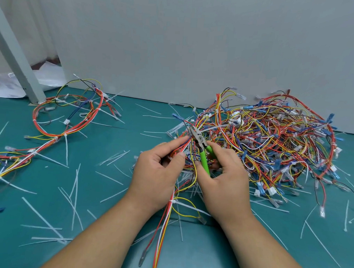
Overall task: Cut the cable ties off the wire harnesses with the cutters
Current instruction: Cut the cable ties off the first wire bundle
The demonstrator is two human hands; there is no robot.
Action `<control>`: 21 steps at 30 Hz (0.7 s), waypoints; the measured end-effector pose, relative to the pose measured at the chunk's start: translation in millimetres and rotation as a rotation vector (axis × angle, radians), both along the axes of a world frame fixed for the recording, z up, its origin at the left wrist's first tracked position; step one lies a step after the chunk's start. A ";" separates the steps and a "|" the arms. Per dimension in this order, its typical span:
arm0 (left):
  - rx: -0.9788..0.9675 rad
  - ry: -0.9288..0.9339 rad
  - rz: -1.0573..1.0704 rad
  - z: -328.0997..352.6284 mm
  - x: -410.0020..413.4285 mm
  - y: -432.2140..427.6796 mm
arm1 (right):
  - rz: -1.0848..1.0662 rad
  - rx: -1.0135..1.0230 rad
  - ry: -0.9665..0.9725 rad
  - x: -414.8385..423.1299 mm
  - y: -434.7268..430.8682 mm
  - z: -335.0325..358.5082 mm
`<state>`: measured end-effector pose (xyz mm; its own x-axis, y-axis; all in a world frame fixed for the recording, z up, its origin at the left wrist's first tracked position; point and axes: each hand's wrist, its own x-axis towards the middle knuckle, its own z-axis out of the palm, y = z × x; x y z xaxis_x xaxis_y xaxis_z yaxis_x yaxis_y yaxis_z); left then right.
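Teal desk (103, 134) ending at a grey wall (196, 43) behind, slanted grey post (15, 60) at far left. Open surface only at left centre and near right, littered with cut white ties (46, 219). Dense pile of red, yellow, blue and white harnesses (273, 142) at right, against the wall. Looped harness (67, 117) at left. At centre, left hand (160, 171) grip pinching a wire bundle (165, 224). Right hand (225, 176) grip curled round green-handled cutters (200, 143), tips in the wires just beside the left fingertips
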<state>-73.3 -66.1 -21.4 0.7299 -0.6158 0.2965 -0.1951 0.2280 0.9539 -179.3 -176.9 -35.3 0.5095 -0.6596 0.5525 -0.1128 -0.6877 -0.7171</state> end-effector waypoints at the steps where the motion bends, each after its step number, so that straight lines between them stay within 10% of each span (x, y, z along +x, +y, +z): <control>1: 0.001 -0.005 0.005 -0.6 -0.3 0.1 | 0.004 0.004 0.000 0.0 0.0 -0.2; 21: -0.004 0.255 -0.195 0.7 -4.1 -5.7 | 0.072 0.095 -0.039 3.9 0.0 -6.4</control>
